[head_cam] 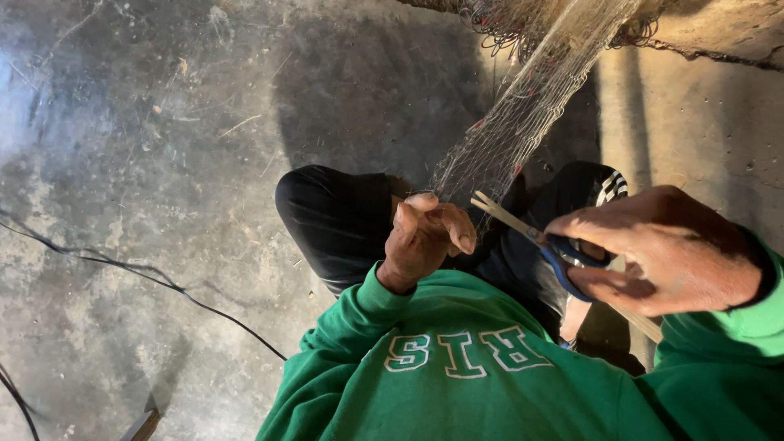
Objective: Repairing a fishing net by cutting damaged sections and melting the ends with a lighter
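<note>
Concrete floor (pixel 163 163) is lying beneath; net (pixel 523 106) is being pinched taut in the left hand (pixel 425 241), while open scissors (pixel 539 241) are being gripped by the right hand (pixel 661 249), no cut showing yet.

I look down on a bare concrete floor (pixel 163 163), grey, mottled and scuffed, with bits of straw and grit scattered across it toward eleven o'clock. A bluish patch of light glares off the floor at nine o'clock, while a broad dark shadow (pixel 367 90) lies over it near twelve. A thin black cable (pixel 147 276) snakes from nine o'clock down toward six, and a second black cable (pixel 16 400) curves through the corner at eight. At one to three o'clock the floor (pixel 702 122) turns warmer and sandy under sunlight. A rough, cracked raised edge (pixel 719 37) runs across the corner at one o'clock.
</note>
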